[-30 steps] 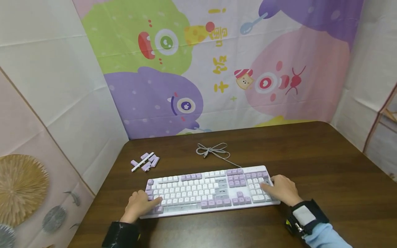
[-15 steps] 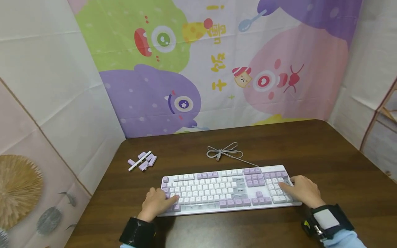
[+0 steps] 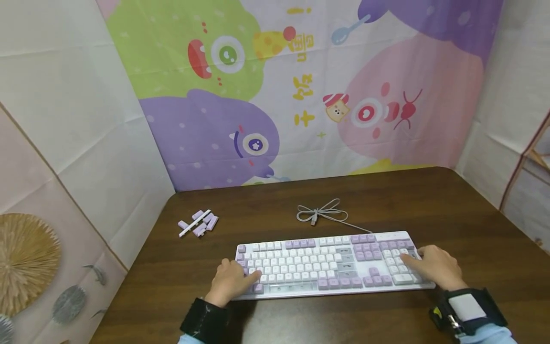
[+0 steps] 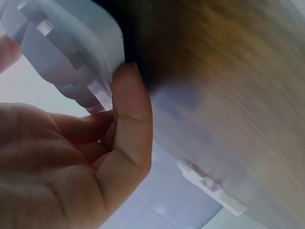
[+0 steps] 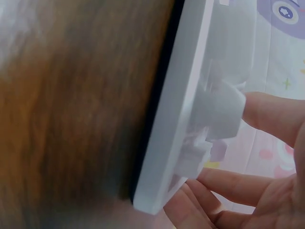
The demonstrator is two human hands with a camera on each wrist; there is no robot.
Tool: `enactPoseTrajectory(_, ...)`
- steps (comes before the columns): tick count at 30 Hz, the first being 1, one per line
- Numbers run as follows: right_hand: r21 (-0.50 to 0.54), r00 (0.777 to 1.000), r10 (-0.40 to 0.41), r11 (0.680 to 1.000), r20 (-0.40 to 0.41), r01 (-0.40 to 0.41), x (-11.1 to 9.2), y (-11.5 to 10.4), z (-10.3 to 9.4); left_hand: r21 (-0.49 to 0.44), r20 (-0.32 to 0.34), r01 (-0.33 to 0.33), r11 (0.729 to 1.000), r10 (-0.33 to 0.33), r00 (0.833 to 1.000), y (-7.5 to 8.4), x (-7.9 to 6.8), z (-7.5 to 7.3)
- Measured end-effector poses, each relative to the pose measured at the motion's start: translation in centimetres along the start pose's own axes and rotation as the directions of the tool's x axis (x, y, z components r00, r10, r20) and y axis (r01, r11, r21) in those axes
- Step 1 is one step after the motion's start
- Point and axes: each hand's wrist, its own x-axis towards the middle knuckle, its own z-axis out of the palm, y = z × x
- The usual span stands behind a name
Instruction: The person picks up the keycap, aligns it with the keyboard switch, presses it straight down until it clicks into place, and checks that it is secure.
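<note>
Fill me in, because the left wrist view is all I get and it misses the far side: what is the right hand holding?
Observer: The right hand holds the keyboard by its right end, by the number keys.
Operator: Good. Does anything lie behind the keyboard, on the wall side?
Observer: Yes, a pale cable, looped into a tied bundle, with one strand running to the keyboard's back edge.
Operator: And any loose small parts I should know about?
Observer: Purple keycaps lie in a small pile beyond the keyboard, off to the left of it.
</note>
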Motion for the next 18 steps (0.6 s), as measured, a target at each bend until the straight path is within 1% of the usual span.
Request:
enactPoseTrajectory(3, -0.001, 1.000, 0.014, 1.000, 0.011, -0.014, 0.2, 0.0, 0.3, 0.013, -0.010, -0.017, 1.000, 0.017, 1.000, -0.1, 0.2, 0.2)
enactPoseTrajectory(5, -0.001, 0.999, 0.022, 1.000, 0.026, -0.022, 0.2, 0.2, 0.2, 0.020, -0.008, -0.025, 0.999, 0.025, 1.000, 0.1, 0.1, 0.3)
enactPoseTrajectory(18, -0.002, 0.997, 0.064, 0.998, 0.043, -0.064, 0.3, 1.5, -0.4, -0.006, 0.006, -0.006, 1.000, 0.006, 1.000, 1.6, -0.2, 0.4)
